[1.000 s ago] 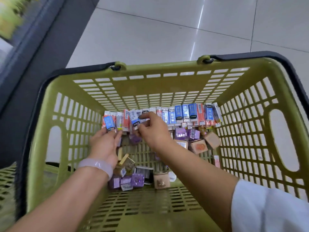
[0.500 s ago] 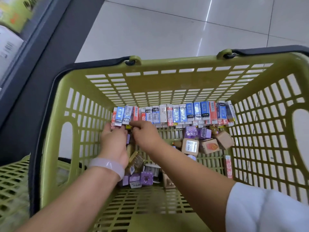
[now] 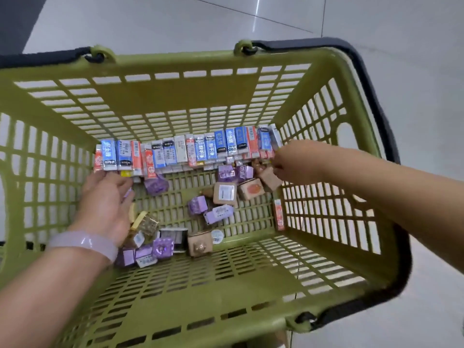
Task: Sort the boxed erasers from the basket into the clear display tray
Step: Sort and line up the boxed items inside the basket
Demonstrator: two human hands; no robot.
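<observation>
Cardboard edges meet the left fingers [image 3: 110,178], which lie fairly straight and close together against the left end of the row of erasers [image 3: 185,151]; the left hand [image 3: 105,207] holds nothing that I can see. The right hand [image 3: 296,162] is at the row's other end, fingers curled toward the last boxes — whether they pinch one I cannot tell, since the fingertips are blurred and partly hidden. The row, blue, white and red boxes standing side by side, leans against the far wall of the green basket [image 3: 175,101]. Loose purple boxes [image 3: 198,205] and brown boxes [image 3: 224,193] lie scattered on the basket floor nearer the person, and one red box [image 3: 278,214] stands by the right wall. No tray is in view. My reading: the step is gathering the row between both hands, still inside the basket. The next move calls for even inward pressure from both ends so the row lifts as one block without buckling. The printing on the boxes is too small to read.
</observation>
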